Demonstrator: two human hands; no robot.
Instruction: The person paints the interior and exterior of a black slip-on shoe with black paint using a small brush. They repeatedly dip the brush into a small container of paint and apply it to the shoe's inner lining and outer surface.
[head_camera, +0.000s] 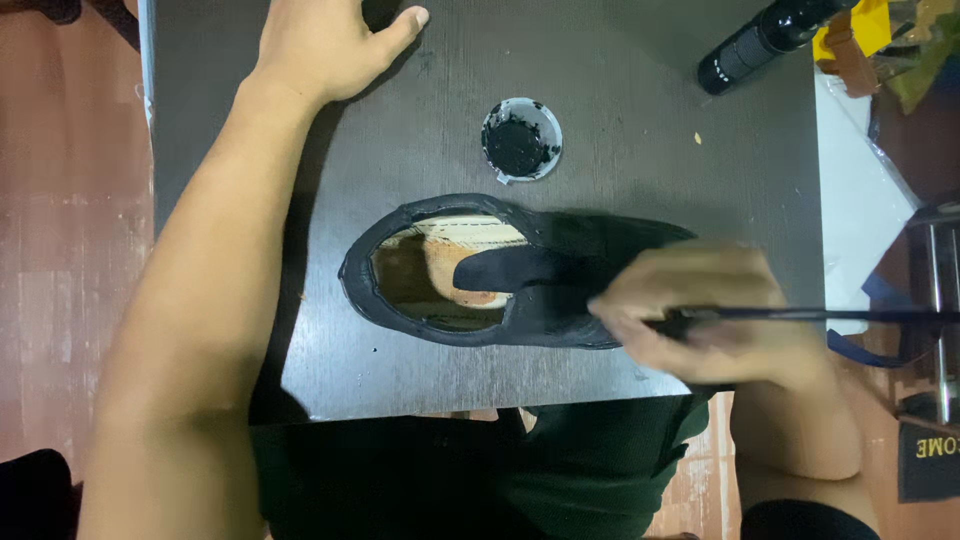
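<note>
Head view, sole entry. Black shoe, lying on its side at the middle of the dark desk, opening turned toward the camera, tan lining and pale stitching being shown inside. Right hand is being held over the toe end of the shoe, fingers pinched shut around a thin black brush handle that is being pointed off to the right; the hand is blurred, and the brush tip is being hidden beneath it. Left hand is being rested flat on the far left part of the desk, fingers spread, nothing gripped, well apart from the shoe.

Risks, as judged: the shoe is not being steadied by the left hand, so it could be pushed sideways under brush pressure; black paste could be smeared onto the tan lining if the brush is being run too near the opening.

Containers: small round tub, lid off, standing just beyond the shoe, being shown with black paste inside and smears around its pale rim. Black bottle, lying at the far right corner, contents not visible.
</note>
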